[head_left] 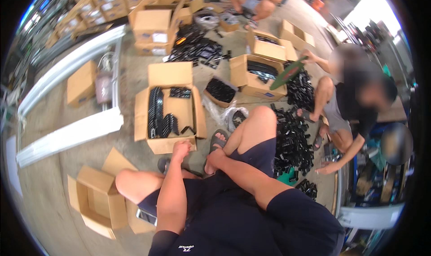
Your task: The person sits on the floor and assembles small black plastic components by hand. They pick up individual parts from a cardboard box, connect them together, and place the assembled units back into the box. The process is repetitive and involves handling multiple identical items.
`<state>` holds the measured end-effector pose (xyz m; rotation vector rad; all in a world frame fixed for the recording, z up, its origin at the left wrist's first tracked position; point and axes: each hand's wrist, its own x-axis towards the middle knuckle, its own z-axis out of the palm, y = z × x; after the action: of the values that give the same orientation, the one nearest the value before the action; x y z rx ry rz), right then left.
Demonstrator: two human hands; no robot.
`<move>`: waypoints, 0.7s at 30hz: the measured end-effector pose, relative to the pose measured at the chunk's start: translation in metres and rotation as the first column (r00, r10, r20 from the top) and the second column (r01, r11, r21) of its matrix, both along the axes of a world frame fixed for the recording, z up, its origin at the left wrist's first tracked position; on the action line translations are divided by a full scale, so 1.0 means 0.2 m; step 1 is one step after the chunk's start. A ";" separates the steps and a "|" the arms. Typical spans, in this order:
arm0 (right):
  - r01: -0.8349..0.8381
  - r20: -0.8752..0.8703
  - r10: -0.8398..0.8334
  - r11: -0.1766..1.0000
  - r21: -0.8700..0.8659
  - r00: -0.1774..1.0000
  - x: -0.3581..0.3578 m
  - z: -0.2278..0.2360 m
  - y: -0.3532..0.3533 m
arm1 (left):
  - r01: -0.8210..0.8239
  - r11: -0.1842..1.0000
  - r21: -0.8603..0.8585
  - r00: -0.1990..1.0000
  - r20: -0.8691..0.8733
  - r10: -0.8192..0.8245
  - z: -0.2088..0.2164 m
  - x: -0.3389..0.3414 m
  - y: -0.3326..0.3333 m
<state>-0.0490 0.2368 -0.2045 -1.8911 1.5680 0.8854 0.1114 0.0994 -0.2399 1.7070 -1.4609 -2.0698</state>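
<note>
An open cardboard box (173,145) stands before me, with rows of black plastic parts (156,112) stacked along its left side and a smaller group (180,92) at its far right. My left hand (181,150) is at the box's near flap, its fingers curled closed; whatever is in them, if anything, is hidden. Low by my sandalled foot (218,139) is my right hand (216,159), its fingers not visible. Just beyond that foot lies a plastic bag (235,118) with dark parts in it. A smaller box of black parts (220,90) sits behind the bag.
Loose black parts (292,141) cover the floor at right, beside a seated co-worker (354,94) holding a green flat piece (288,74). An open carton (96,202) lies at near left. White metal frames (72,137) lie further left. Another person (258,2) is at the back.
</note>
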 end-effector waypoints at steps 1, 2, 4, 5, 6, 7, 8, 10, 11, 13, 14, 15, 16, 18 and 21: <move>-0.058 0.023 0.058 0.998 -0.019 0.998 0.03 0.09 -0.06 | 0.225 0.957 -0.184 0.972 0.116 -0.206 -0.06 0.11 -0.05; -0.061 0.040 0.061 0.998 0.000 0.997 0.02 0.07 0.00 | 0.310 0.926 -0.215 0.942 0.200 -0.269 0.00 0.10 0.01; 0.067 0.029 -0.067 0.998 -0.008 0.997 0.00 -0.01 0.10 | 0.527 0.830 -0.180 0.794 0.453 -0.406 0.18 0.08 0.18; 0.123 0.019 -0.123 0.992 -0.030 0.992 -0.01 -0.03 0.10 | 0.628 0.771 -0.103 0.655 0.604 -0.453 0.24 0.09 0.24; 0.096 -0.004 -0.097 0.995 -0.021 0.995 0.00 -0.04 0.09 | 0.700 0.714 -0.005 0.491 0.729 -0.477 0.28 0.13 0.28; 0.067 -0.031 -0.067 0.998 -0.010 0.997 -0.01 -0.03 0.08 | 0.707 0.707 0.024 0.460 0.743 -0.486 0.29 0.17 0.32; 0.040 -0.058 -0.040 0.999 0.002 0.998 -0.01 -0.02 0.07 | 0.715 0.697 0.054 0.429 0.754 -0.497 0.30 0.21 0.37; 0.092 -0.055 -0.091 0.996 0.017 0.994 0.00 0.01 0.06 | 0.742 0.570 0.352 0.274 0.617 -0.738 0.37 0.25 0.37; 0.119 -0.048 -0.117 0.992 0.030 0.992 0.00 0.02 0.05 | 0.693 0.601 0.399 0.280 0.619 -0.734 0.26 0.27 0.41; 0.023 -0.111 -0.013 0.995 0.093 0.994 0.02 0.02 0.01 | 0.623 0.620 0.476 0.248 0.631 -0.735 0.18 0.27 0.41; 0.021 -0.148 0.002 0.989 0.149 0.989 0.03 0.06 0.01 | 0.679 0.464 0.568 0.101 0.554 -0.827 0.27 0.25 0.42; 0.026 -0.190 0.014 0.979 0.203 0.982 0.02 0.12 0.01 | 0.698 0.448 0.559 0.087 0.554 -0.828 0.42 0.21 0.42; 0.064 -0.210 -0.035 0.989 0.134 0.977 -0.03 0.02 0.03 | 0.719 0.461 0.521 0.093 0.585 -0.806 0.56 0.17 0.43; 0.102 -0.199 -0.077 0.988 0.119 0.977 -0.04 -0.01 0.03 | 0.734 0.513 0.445 0.136 0.643 -0.753 0.79 0.14 0.44; 0.082 -0.153 -0.070 0.994 0.078 0.986 -0.06 0.00 0.02 | 0.742 0.570 0.353 0.155 0.737 -0.658 0.59 0.16 0.49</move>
<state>-0.0617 0.2401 -0.2037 -1.7290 1.6513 1.0638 0.1441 0.1974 -0.1212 2.3918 -3.1417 -1.1990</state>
